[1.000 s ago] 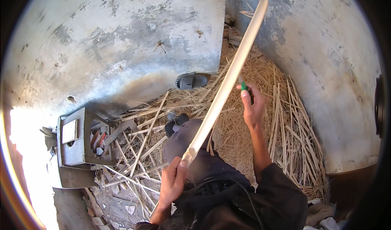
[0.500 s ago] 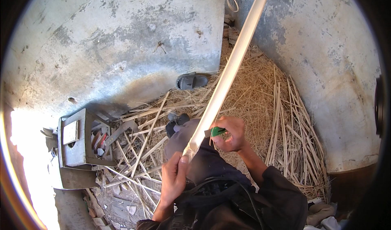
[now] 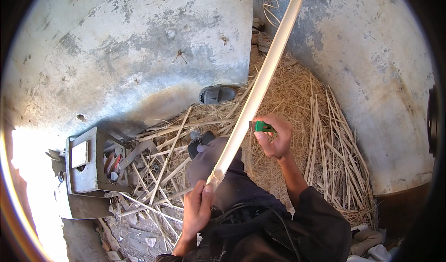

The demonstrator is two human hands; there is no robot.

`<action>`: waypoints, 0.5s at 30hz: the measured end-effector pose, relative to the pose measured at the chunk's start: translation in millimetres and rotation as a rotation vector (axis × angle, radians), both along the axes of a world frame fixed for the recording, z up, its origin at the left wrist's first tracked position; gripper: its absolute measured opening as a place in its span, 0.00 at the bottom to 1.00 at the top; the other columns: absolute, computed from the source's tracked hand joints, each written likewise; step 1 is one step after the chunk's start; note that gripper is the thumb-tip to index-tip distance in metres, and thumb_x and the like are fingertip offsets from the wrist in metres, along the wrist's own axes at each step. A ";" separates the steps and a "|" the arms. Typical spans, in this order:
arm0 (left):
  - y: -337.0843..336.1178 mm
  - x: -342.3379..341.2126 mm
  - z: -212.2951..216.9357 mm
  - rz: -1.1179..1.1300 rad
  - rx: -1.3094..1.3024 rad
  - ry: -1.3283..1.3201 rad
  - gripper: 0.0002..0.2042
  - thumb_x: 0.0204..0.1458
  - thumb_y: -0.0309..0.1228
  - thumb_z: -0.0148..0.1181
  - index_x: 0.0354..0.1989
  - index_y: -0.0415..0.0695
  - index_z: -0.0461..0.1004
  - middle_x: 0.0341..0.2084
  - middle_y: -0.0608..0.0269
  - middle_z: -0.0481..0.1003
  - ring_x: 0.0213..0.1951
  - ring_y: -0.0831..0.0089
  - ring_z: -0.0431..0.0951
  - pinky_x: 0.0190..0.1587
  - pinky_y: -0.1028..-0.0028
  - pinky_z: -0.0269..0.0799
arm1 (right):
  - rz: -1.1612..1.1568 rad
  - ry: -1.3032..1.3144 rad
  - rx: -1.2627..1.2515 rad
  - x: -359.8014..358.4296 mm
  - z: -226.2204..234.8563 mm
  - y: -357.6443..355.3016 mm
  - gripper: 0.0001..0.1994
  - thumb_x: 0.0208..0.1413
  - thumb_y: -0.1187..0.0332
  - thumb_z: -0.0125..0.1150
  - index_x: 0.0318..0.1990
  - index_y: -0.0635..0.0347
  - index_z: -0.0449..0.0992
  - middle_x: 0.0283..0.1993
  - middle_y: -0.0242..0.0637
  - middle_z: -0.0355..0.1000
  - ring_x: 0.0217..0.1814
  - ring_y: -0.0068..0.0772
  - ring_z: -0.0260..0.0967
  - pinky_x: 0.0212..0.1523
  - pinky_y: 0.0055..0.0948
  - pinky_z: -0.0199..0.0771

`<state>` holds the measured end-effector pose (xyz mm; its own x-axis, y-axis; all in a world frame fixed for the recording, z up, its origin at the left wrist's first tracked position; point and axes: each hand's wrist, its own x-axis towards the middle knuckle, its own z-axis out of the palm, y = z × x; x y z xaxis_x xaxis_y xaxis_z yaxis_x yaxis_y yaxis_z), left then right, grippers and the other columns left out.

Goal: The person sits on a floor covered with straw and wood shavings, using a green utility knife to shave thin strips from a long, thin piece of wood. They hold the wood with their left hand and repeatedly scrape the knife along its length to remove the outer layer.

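A long, pale split bamboo piece (image 3: 265, 78) with a hollowed inner face slants from my lap up toward the far wall. My left hand (image 3: 197, 208) is closed round its near end, just below a rough knobbly joint. In my right hand (image 3: 280, 139) is a green utility knife (image 3: 264, 127), pinched between thumb and fingers. Its short blade reaches the right edge of the bamboo, about a third of the way up; whether it touches is too small to tell. My dark-clothed leg (image 3: 216, 162) lies under the near part of the bamboo.
Thin shavings (image 3: 290, 104) heap beyond my lap, with loose bamboo strips (image 3: 341, 164) on the right and more at left. A grey slipper (image 3: 217, 94) sits by the weathered wall (image 3: 153, 39). At left stands a wooden box (image 3: 88, 164) holding small items.
My right hand and the knife have moved away from me along the bamboo, to the upper right. The bamboo's far end has dropped into view. My left hand keeps its grip.
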<state>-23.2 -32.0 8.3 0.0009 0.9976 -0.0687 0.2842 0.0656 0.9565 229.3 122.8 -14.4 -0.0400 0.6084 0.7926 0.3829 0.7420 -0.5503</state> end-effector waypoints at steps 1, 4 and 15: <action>0.2 0.0 1.2 -0.002 -0.005 0.004 0.20 0.76 0.37 0.47 0.29 0.40 0.67 0.16 0.69 0.67 0.21 0.83 0.61 0.24 0.75 0.56 | -0.004 0.000 -0.002 0.2 0.7 1.0 0.14 0.54 0.62 0.66 0.42 0.64 0.84 0.25 0.32 0.73 0.22 0.23 0.66 0.23 0.25 0.62; -0.3 -5.2 -2.1 -0.024 -0.045 0.009 0.18 0.75 0.35 0.49 0.30 0.39 0.68 0.16 0.65 0.69 0.21 0.79 0.65 0.26 0.71 0.61 | 0.041 -0.048 0.027 5.9 3.3 3.9 0.11 0.54 0.68 0.69 0.43 0.60 0.86 0.30 0.35 0.81 0.26 0.26 0.77 0.24 0.25 0.69; -10.2 -7.1 -11.1 -0.033 -0.082 0.025 0.19 0.76 0.38 0.47 0.30 0.40 0.68 0.17 0.66 0.68 0.21 0.80 0.64 0.25 0.73 0.59 | -0.021 0.118 -0.082 28.8 -24.5 29.8 0.13 0.57 0.66 0.67 0.46 0.64 0.84 0.29 0.29 0.76 0.25 0.16 0.65 0.23 0.23 0.59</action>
